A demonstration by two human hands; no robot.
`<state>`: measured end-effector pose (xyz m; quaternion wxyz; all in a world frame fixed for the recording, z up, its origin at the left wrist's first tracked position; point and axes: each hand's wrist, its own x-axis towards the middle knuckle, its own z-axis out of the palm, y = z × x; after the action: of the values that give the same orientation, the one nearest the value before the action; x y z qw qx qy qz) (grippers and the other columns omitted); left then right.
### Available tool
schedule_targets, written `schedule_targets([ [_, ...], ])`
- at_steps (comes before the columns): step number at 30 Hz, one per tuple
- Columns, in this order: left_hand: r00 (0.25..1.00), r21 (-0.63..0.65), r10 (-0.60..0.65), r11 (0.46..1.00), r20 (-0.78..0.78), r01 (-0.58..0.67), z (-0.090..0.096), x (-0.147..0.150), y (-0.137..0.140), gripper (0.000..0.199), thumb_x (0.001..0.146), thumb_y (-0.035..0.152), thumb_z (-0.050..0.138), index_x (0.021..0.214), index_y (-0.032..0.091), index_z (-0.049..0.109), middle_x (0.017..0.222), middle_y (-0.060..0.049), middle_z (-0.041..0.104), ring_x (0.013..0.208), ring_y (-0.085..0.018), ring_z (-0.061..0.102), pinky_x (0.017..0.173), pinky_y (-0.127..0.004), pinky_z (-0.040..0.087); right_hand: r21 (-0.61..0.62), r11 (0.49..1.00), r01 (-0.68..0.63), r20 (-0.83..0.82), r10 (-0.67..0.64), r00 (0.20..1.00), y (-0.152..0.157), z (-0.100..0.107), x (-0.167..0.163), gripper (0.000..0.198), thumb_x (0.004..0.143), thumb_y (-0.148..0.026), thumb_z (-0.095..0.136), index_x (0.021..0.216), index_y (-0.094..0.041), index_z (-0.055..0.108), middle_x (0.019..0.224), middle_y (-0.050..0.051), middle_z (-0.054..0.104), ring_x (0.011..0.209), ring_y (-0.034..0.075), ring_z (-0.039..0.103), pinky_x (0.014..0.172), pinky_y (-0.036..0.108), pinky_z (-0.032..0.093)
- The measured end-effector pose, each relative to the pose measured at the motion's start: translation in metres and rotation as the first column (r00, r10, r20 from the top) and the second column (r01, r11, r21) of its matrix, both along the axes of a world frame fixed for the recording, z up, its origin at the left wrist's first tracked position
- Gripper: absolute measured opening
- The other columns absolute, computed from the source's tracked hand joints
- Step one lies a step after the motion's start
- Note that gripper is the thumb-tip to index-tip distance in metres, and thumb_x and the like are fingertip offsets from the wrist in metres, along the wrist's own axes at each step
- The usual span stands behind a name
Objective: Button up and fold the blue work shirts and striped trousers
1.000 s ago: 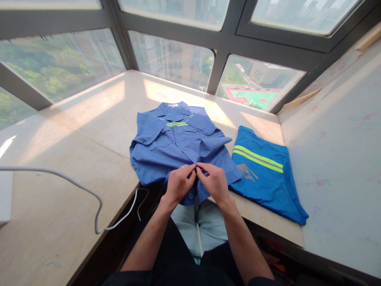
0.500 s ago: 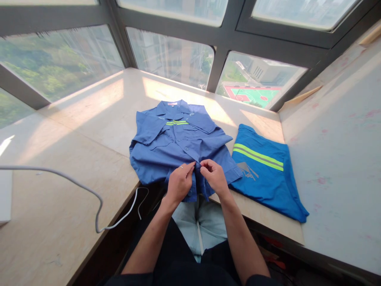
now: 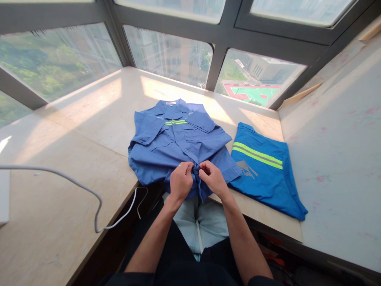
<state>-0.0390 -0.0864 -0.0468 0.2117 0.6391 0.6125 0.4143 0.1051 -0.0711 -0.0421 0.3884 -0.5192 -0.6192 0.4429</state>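
A blue short-sleeved work shirt (image 3: 166,139) with yellow-green stripes lies front up on the ledge, collar toward the window. Its lower hem hangs over the front edge above my lap. My left hand (image 3: 181,180) pinches the left side of the front opening, fingers closed on the cloth. Close beside it, my right hand (image 3: 212,176) pinches the opposite front edge between thumb and fingers. A shirt button (image 3: 186,150) shows just above my hands. Whatever button or buttonhole lies between my fingertips is hidden.
Right of the shirt lies a folded brighter-blue garment (image 3: 262,174) with a reflective stripe. A grey cable (image 3: 74,184) crosses the pale ledge (image 3: 53,210) at left and droops over its edge. Windows (image 3: 169,55) stand behind, a papered wall (image 3: 336,167) at right.
Both hands still pinch the shirt front. My left hand has turned slightly and shifted right, and the hanging hem between the hands has swung and bunched. The view has shifted slightly.
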Motion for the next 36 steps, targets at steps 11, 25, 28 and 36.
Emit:
schedule_targets([
  [11,0.872,-0.219,0.13,0.975,0.473,-0.027,-0.012,0.0,0.007,0.024,0.087,0.035,0.055,0.083,0.016,0.071,0.081,-0.004,0.073,0.077,-0.017,0.064,0.075,-0.028,0.05,0.083,0.987,0.137,0.021,-0.139,0.99,-0.003,0.001,-0.015,0.013,0.081,-0.029,0.057,0.08,-0.02,0.067,0.074,0.001,0.069,0.067,0.017,0.062,0.068,0.028,0.049],
  [25,0.744,-0.354,0.138,0.925,0.654,0.139,-0.02,-0.012,0.016,0.027,0.074,0.042,0.066,0.078,0.016,0.074,0.071,-0.002,0.069,0.063,-0.013,0.058,0.06,-0.023,0.046,0.108,0.966,0.235,0.06,-0.243,0.968,0.0,-0.003,-0.021,0.016,0.08,-0.029,0.058,0.082,-0.021,0.072,0.077,0.003,0.074,0.071,0.02,0.067,0.072,0.032,0.053],
  [28,0.732,-0.356,0.135,0.921,0.668,0.155,-0.019,-0.013,0.018,0.028,0.073,0.042,0.067,0.077,0.016,0.073,0.072,-0.003,0.069,0.063,-0.013,0.058,0.06,-0.023,0.046,0.085,0.966,0.242,0.041,-0.246,0.968,0.003,-0.004,-0.022,0.016,0.078,-0.028,0.058,0.081,-0.02,0.071,0.077,0.003,0.074,0.071,0.02,0.067,0.072,0.031,0.052],
  [36,0.789,-0.321,0.088,0.936,0.608,0.143,-0.019,-0.012,0.019,0.023,0.078,0.038,0.063,0.078,0.017,0.073,0.074,-0.003,0.07,0.069,-0.015,0.06,0.063,-0.024,0.047,0.259,0.943,0.209,0.132,-0.249,0.959,0.005,-0.017,-0.023,0.012,0.082,-0.022,0.055,0.091,-0.019,0.063,0.082,0.004,0.065,0.074,0.019,0.06,0.074,0.033,0.051],
])
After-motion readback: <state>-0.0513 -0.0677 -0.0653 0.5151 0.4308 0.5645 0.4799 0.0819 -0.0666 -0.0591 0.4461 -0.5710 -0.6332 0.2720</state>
